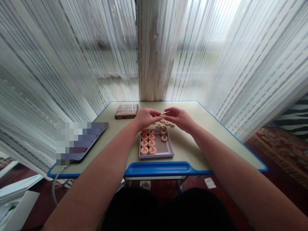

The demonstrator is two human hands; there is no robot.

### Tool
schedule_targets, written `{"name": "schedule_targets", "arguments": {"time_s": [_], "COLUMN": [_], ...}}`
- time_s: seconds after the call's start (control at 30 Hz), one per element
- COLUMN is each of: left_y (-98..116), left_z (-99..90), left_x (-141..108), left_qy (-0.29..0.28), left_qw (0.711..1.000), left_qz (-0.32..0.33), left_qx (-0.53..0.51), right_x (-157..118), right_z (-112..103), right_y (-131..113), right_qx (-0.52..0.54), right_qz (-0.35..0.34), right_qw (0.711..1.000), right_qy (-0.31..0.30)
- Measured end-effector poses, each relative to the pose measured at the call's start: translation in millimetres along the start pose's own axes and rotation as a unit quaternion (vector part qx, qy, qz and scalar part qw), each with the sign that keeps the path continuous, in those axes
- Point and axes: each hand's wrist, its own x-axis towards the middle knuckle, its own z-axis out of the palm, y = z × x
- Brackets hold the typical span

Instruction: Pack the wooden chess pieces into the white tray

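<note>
Both of my hands are over loose round Chinese chess pieces [167, 123] behind a shallow box tray [169, 150]. My left hand [147, 117] comes in from the left, its fingers stretched out with a gap above the thumb. Facing it, my right hand [176, 116] has its fingers extended and apart. The fingertips almost meet above the pieces; whether they touch one cannot be made out. In the tray, red-marked pieces [151, 143] fill two columns on the left. Black-marked pieces [164, 138] lie at its back right. My hands hide some loose pieces.
A flat brown box [126, 110] lies at the table's back left. Nearer on the left is a dark tablet-like device [92, 146], partly blurred, with a cable [54, 189]. The table [204, 141] has a blue edge; striped curtains [154, 64] hang behind it.
</note>
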Motion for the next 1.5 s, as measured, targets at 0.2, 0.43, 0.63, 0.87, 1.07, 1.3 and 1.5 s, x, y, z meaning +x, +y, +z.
{"name": "schedule_targets", "arguments": {"time_s": [0.2, 0.43, 0.63, 0.87, 1.07, 1.3, 1.5], "left_y": [3, 1, -8, -8, -7, -8, -10], "left_z": [0.8, 0.0, 3.7, 4.7, 4.2, 3.6, 3.5], "left_x": [-1, -1, 1, 2, 1, 1, 1], "left_qy": [-0.017, -0.015, 0.01, 0.01, 0.011, 0.003, 0.003], "left_qw": [0.998, 0.998, 0.999, 0.999, 0.997, 0.995, 0.994], "left_qz": [-0.008, -0.013, -0.04, -0.031, -0.043, -0.033, -0.035], "left_qx": [-0.059, -0.067, -0.01, 0.024, 0.057, 0.092, 0.106], "right_x": [-2, -5, -18, -31, -29, -29, -27], "right_z": [-1, -2, -10, -5, -5, -4, -2], "right_y": [-5, -14, -38, -45, -38, -37, -34], "right_qx": [0.014, -0.032, -0.169, -0.296, -0.317, -0.328, -0.314], "right_qz": [0.004, 0.027, 0.016, -0.058, -0.068, -0.051, -0.042], "right_qw": [1.0, 0.999, 0.964, 0.92, 0.907, 0.905, 0.907], "right_qy": [-0.001, -0.017, -0.206, -0.252, -0.268, -0.265, -0.278]}}
